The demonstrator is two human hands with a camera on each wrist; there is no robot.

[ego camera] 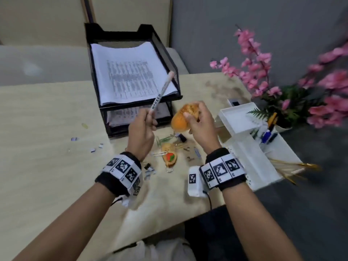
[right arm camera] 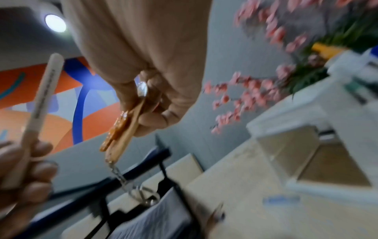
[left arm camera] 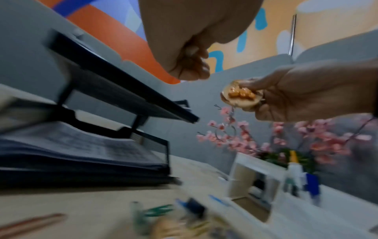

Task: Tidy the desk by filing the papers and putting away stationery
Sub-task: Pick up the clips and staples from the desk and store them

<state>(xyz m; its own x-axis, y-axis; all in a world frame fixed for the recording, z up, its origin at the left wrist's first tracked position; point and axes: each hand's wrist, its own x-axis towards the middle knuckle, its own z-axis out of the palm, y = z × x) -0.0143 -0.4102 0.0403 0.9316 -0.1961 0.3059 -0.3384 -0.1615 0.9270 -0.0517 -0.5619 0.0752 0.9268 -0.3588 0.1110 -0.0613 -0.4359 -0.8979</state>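
My left hand (ego camera: 146, 127) grips a white marker (ego camera: 162, 92) by its lower end, and the marker points up and away over the black paper tray (ego camera: 169, 59). My right hand (ego camera: 199, 122) pinches an orange wooden keychain (ego camera: 183, 118) just above the desk; its chain and ring (right arm camera: 141, 192) hang below. In the right wrist view the keychain (right arm camera: 122, 124) sits between thumb and fingers, with the marker (right arm camera: 44, 95) at the left. The left wrist view shows my left hand (left arm camera: 188, 64) curled shut and the keychain (left arm camera: 241, 96) in the other hand. Printed papers (ego camera: 130, 76) fill both tray tiers.
Under my hands lies a pile of paper clips (ego camera: 163, 140), binder clips (ego camera: 181, 137) and a second keychain (ego camera: 169, 157). A white desk organiser (ego camera: 243, 132) with pens (ego camera: 268, 132) stands at the right. Pink artificial flowers (ego camera: 263, 72) rise behind it. Small paper scraps (ego camera: 94, 147) lie at the left.
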